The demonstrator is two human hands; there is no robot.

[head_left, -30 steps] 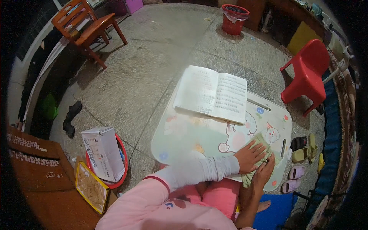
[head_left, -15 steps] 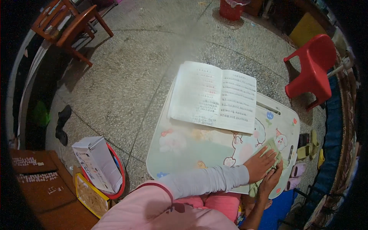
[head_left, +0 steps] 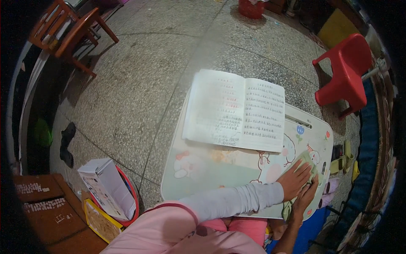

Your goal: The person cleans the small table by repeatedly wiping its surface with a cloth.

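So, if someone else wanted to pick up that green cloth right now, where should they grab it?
Probably at the far end of the green cloth, pinched between thumb and fingers, coming from the far side of the cartoon-printed table. That end lies bare beyond the fingertips, while the left hand and right hand cover much of the middle. It looks soft and wrinkled.

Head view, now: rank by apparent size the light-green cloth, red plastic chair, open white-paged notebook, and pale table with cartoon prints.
1. Pale table with cartoon prints, whole outline
2. Open white-paged notebook
3. Red plastic chair
4. Light-green cloth, visible parts only; the rest is covered
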